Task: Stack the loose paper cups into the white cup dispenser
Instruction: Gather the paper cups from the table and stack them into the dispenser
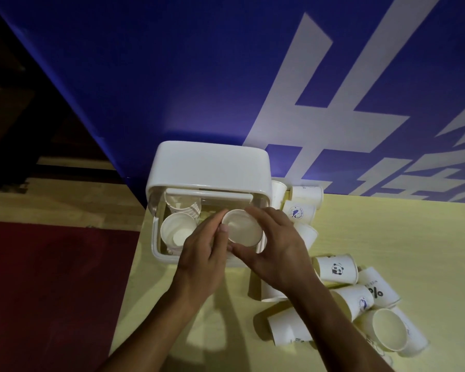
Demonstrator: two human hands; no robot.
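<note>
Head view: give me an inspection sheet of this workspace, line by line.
Surface: pale yellow table, dimly lit.
Job's things: white cup dispenser at the table's far left corner, lid raised; stacked cups already inside on its left; one cup held over its right side; loose cups lying on their sides to the right.
Clutter: nothing seen.
Hands: left hand and right hand both grip the held cup's rim.
Cables: nothing seen.
Surroundings: blue banner with white lettering behind the table; red mat and wooden floor to the left.
</note>
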